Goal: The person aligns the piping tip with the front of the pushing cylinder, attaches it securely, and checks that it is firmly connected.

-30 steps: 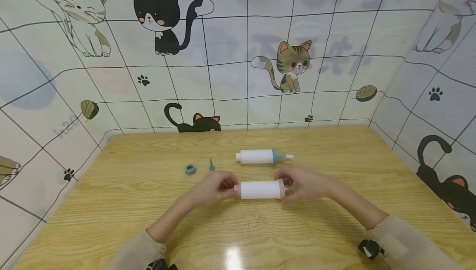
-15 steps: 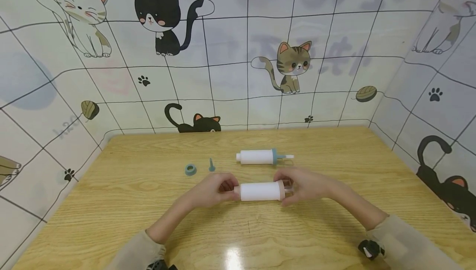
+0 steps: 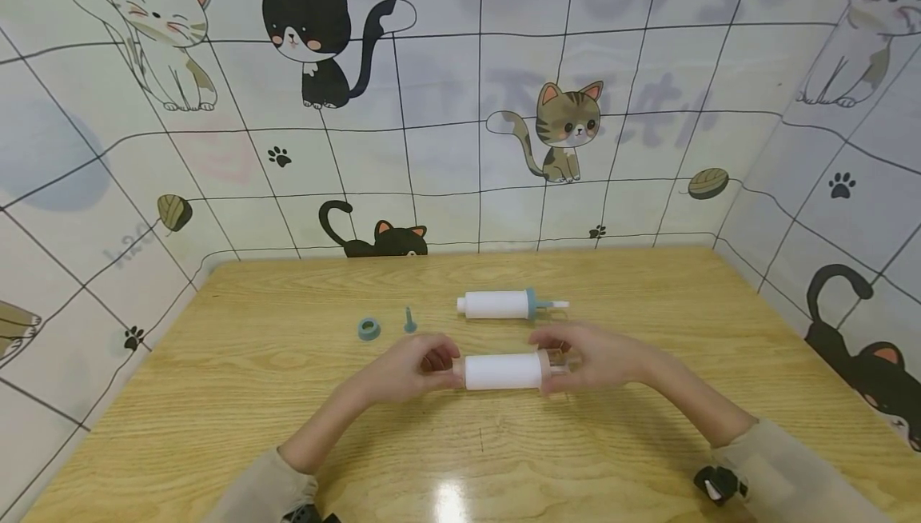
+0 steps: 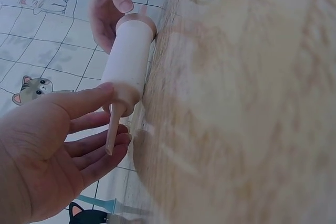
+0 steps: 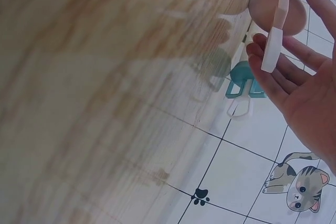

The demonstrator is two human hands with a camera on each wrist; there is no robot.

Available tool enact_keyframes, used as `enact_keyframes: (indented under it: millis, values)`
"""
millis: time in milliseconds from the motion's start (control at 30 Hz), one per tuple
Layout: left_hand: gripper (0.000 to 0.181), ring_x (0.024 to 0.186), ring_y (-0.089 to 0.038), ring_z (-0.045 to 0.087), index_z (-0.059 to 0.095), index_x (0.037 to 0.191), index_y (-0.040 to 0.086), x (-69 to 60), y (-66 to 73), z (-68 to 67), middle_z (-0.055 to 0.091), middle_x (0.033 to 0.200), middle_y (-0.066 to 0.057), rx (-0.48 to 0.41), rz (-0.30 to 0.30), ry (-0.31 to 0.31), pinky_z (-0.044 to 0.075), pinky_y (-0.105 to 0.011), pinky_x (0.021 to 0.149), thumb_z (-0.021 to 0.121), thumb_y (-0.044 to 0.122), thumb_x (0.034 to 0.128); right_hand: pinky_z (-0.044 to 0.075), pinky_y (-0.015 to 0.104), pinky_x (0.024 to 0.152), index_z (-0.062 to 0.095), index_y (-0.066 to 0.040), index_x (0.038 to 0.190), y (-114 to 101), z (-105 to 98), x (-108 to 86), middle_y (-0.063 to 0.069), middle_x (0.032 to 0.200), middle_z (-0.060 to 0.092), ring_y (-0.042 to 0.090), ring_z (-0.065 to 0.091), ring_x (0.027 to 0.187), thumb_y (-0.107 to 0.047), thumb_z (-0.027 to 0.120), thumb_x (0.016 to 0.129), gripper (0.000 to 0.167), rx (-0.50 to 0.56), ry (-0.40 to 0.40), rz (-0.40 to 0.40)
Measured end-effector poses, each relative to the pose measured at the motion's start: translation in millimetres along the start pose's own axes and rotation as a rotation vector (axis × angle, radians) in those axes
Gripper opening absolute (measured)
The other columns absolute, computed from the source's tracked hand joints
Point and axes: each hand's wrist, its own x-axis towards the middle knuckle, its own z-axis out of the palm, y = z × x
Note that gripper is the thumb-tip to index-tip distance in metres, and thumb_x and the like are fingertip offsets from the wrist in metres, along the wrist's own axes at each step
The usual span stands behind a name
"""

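Note:
A white balloon pump with pale pink ends (image 3: pixel 503 372) lies sideways between the two hands, low over the table. My left hand (image 3: pixel 410 369) pinches its pink collar with thumb and fingers; in the left wrist view, the pink nozzle (image 4: pixel 114 129) points across the palm. At the other end, my right hand (image 3: pixel 600 357) holds the pink cap between thumb and fingers, slightly blurred. In the right wrist view, the pump's handle (image 5: pixel 276 38), pink then white, sticks out over the fingers, and the fingertips' contact with the cap is partly hidden.
Behind lies a second white pump (image 3: pixel 496 305) with a teal cap and handle. A teal ring (image 3: pixel 368 329) and a teal nozzle (image 3: pixel 410 321) are on the wooden table (image 3: pixel 288 395), left of it. Cat-patterned cloth walls (image 3: pixel 446 147) enclose the table's back and sides.
The right thumb and fingers shift slightly around the pump's cap and look more blurred now. The left hand and the other parts stay nearly in place.

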Motion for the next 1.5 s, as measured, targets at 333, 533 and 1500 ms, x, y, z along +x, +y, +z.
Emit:
enact_keyframes:
  millis: [333, 533, 1500]
  values:
    - [0.034, 0.101, -0.023, 0.063, 0.063, 0.121, -0.001, -0.8, 0.6, -5.5, 0.066, 0.112, -0.009, 0.037, 0.045, 0.056, 0.055, -0.037, 0.091, 0.070, 0.023, 0.0975, 0.052, 0.051, 0.094, 0.055, -0.003, 0.138, 0.5, -5.9, -5.8, 0.011, 0.132, 0.060, 0.027, 0.057, 0.115, -0.046, 0.072, 0.092, 0.065, -0.027, 0.067, 0.028]
    - [0.034, 0.104, -0.029, 0.063, 0.063, 0.122, -0.002, 0.2, 1.3, -9.6, 0.067, 0.115, -0.015, 0.043, 0.127, 0.074, 0.054, -0.044, 0.092, 0.069, 0.021, 0.0983, 0.050, 0.054, 0.098, 0.057, -0.004, 0.136, -0.6, -13.7, -7.0, 0.011, 0.131, 0.062, 0.031, 0.059, 0.117, -0.043, 0.071, 0.095, 0.058, -0.032, 0.128, 0.015]
    - [0.028, 0.103, -0.024, 0.064, 0.066, 0.120, 0.006, -12.4, -1.3, -43.3, 0.068, 0.113, -0.002, 0.074, 0.180, 0.242, 0.055, -0.047, 0.091, 0.073, 0.016, 0.0954, 0.051, 0.053, 0.098, 0.061, -0.005, 0.132, -13.1, -31.0, 16.5, 0.007, 0.126, 0.066, 0.028, 0.062, 0.115, -0.027, 0.072, 0.096, 0.044, -0.001, 0.279, -0.065]
